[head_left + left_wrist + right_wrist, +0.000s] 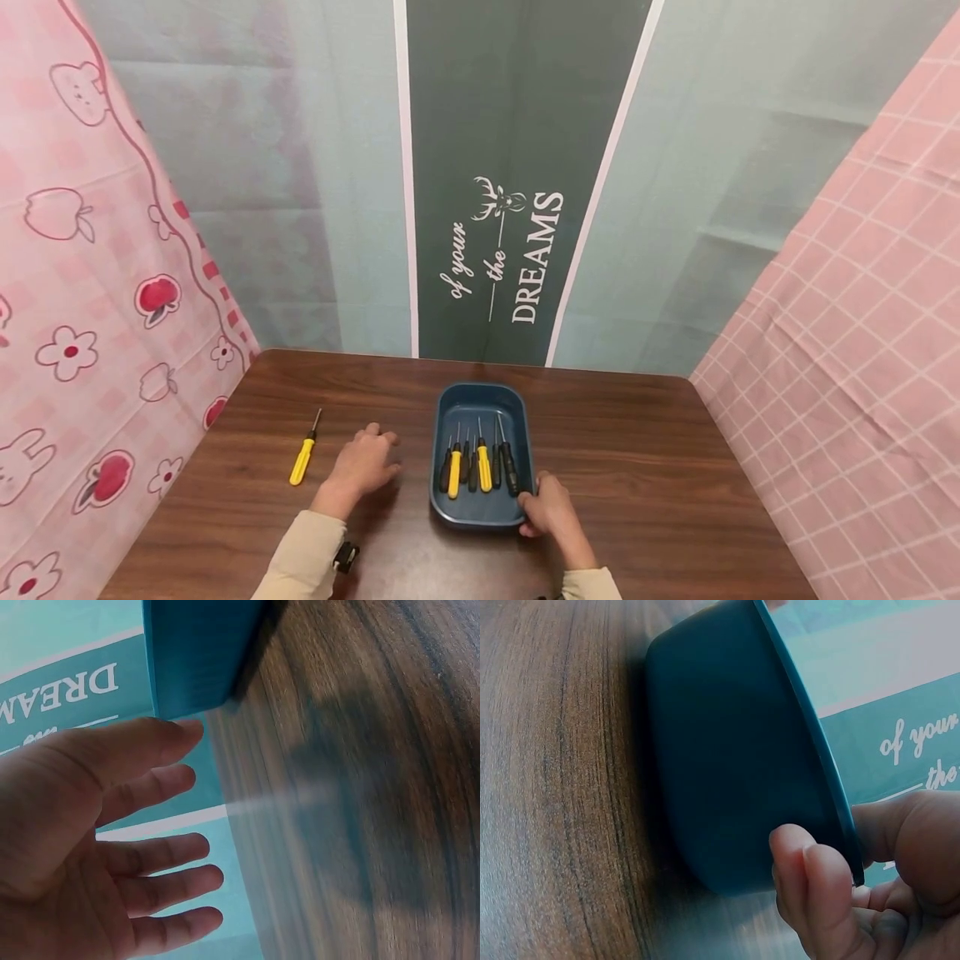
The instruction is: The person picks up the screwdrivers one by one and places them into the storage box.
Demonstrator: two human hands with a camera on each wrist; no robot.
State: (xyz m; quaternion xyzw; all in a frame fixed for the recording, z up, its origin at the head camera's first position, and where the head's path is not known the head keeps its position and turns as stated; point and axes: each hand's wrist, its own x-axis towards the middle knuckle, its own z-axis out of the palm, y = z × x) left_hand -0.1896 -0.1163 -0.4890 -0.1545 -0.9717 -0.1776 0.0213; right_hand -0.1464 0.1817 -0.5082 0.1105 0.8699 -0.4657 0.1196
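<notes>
A dark blue tray (pixel 477 510) stands on the table, its wall also in the right wrist view (pixel 727 750). Inside it lie two yellow-handled screwdrivers (pixel 454 477) and several black-handled screwdrivers (pixel 510 468), side by side with tips pointing away. My right hand (pixel 551 508) grips the tray's near right corner, thumb over the rim and fingers against the outer wall. To the tray's left, my left hand (pixel 365 463) hovers with spread, relaxed fingers (pixel 161 889) and holds nothing. A lone yellow-handled screwdriver (pixel 302 462) lies left of that hand.
The brown wooden table (pixel 645 500) ends at a back edge against a green and grey cloth (pixel 517 100). Pink patterned cloths hang at the left (pixel 112 292) and right (pixel 862 292) sides.
</notes>
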